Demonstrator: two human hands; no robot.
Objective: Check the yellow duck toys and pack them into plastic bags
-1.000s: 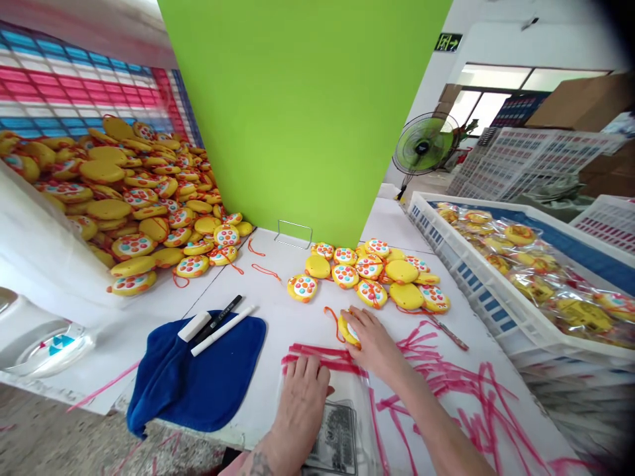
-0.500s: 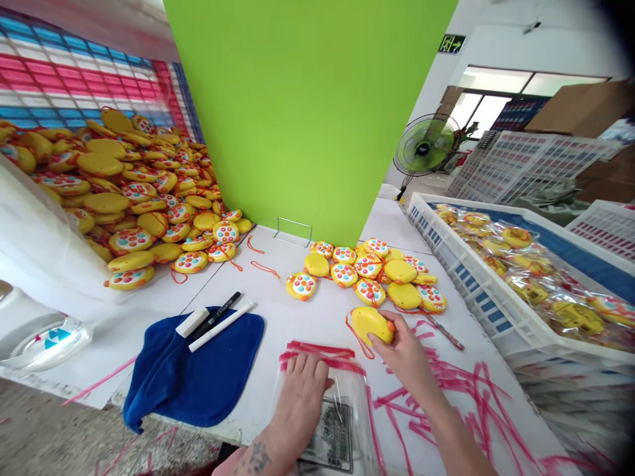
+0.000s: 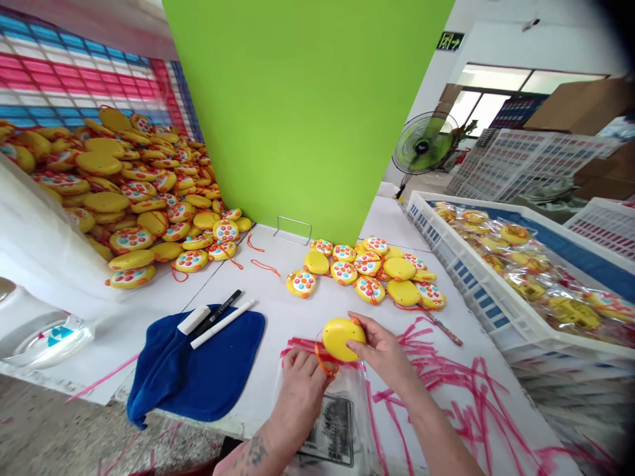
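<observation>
My right hand point(image 3: 380, 347) grips a yellow toy point(image 3: 342, 339), its plain back facing up and an orange cord loop hanging from it. The toy is just above the top edge of a stack of clear plastic bags point(image 3: 364, 396), which have pink strips along the top and a black printed label. My left hand point(image 3: 300, 383) lies on the bags, fingers curled at the pink-edged opening; its fingertips are partly hidden. More toys point(image 3: 370, 264), some showing white fronts with coloured dots, are spread beyond my right hand.
A large heap of toys point(image 3: 143, 192) fills the left side. On a blue cloth point(image 3: 223, 377) lie a black marker point(image 3: 213, 317) and white pens. Pink strips point(image 3: 446, 390) litter the right. A white crate point(image 3: 476, 297) holds bagged toys. A green board point(image 3: 307, 119) stands behind.
My right hand has carried the yellow toy left, over the upper edge of the bags beside my left hand. My left hand stays on the bags with little shift.
</observation>
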